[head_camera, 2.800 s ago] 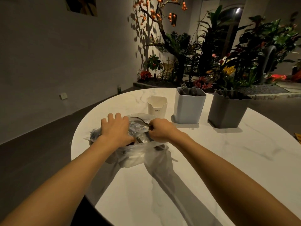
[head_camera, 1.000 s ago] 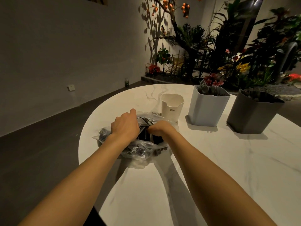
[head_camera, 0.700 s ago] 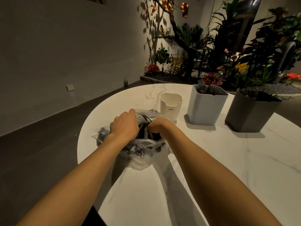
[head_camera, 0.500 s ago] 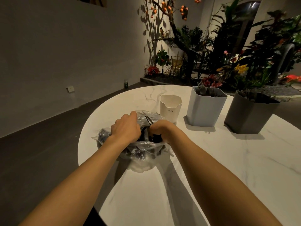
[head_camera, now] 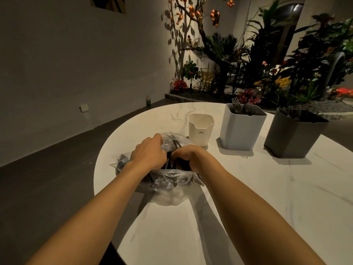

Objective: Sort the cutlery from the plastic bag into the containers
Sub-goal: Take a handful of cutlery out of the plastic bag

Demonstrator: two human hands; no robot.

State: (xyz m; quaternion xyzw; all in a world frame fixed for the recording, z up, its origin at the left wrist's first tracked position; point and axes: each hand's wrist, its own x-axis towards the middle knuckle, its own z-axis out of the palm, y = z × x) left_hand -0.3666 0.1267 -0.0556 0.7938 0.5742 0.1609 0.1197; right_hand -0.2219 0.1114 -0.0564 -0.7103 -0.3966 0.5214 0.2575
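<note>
1. Since a few seconds back, the left hand [head_camera: 149, 153] has gone from lying spread flat on the plastic bag [head_camera: 172, 178] to curling its fingers over the plastic at the bag's left rim and gripping it.
2. At three o'clock of it, almost touching, the right hand [head_camera: 186, 156] is bent into a fist, fingers down in the bag's dark mouth. The tips are hidden, so I cannot tell whether they pinch plastic or cutlery.
3. That bag lies crumpled on the white marble table [head_camera: 248, 207], near its nine-o'clock edge. Dark cutlery [head_camera: 175, 144] shows inside, with one handle slanting up between the hands.
4. From the bag, a small white container [head_camera: 200, 131] stands just beside it at one o'clock. A pale grey container [head_camera: 240, 131] at two o'clock holds forks [head_camera: 236, 104] with their tines up. A dark grey container [head_camera: 292, 138] sits farther round; its contents are too dim to make out.
5. Beyond the table, at twelve o'clock, plants [head_camera: 267, 64] and flowers crowd the wall.
</note>
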